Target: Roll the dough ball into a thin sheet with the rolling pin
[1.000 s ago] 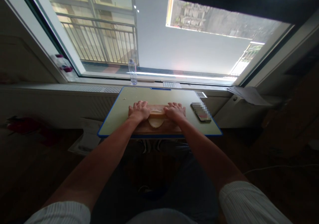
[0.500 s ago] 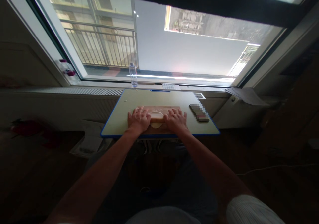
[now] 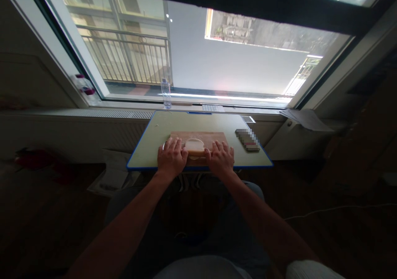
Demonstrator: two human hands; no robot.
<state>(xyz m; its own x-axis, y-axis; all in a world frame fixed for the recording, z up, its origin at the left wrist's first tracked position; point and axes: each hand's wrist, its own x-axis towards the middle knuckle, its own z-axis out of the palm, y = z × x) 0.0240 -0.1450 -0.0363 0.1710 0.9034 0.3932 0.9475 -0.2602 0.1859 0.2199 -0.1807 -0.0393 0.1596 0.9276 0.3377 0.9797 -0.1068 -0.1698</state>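
On the board (image 3: pixel 212 137), dough (image 3: pixel 194 144) lies partly under rolling pin (image 3: pixel 196 151); via cam I see L hand (image 3: pixel 172 157) & R hand (image 3: pixel 221 158) atop it, fingers slightly spread. Uneven pressure could, IMO, thin 1 side.

Person's left hand (image 3: pixel 172 157) and right hand (image 3: pixel 221 158) lie over the two ends of a rolling pin (image 3: pixel 196 152), hiding them; finger wrap unclear. Pin sits across flattened dough (image 3: pixel 194 144) on wooden board (image 3: pixel 214 136), tabletop (image 3: pixel 147 153) beneath. Pixelated phone (image 3: pixel 247 139) lies near right hand. Clear bottle (image 3: pixel 166 95) upright on windowsill (image 3: pixel 182 107).
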